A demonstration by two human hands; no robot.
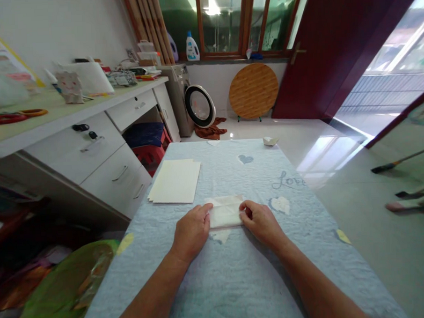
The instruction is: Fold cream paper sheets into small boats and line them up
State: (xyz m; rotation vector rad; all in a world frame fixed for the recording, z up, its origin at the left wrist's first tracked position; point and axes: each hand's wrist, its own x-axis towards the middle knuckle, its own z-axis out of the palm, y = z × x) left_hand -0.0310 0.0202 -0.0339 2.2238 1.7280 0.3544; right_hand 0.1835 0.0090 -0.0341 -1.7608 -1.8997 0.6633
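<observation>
A folded white sheet of paper [224,213] lies on the pale blue quilted tablecloth [273,273], close to the table's near end. My left hand [193,230] holds its left end, with the fingers on top. My right hand [260,223] grips its right end, and the fingers partly cover the fold. A stack of cream paper sheets [175,181] lies just beyond my left hand and does not touch it. A small folded white piece [270,140] sits near the far edge of the table.
A white desk with drawers [81,150] runs along the left, holding scissors [18,116] and clutter. A green plastic bag [66,289] sits low at left. A washing machine [178,99] stands beyond. At right, a person's foot [400,207] and a long-handled tool [401,159] show.
</observation>
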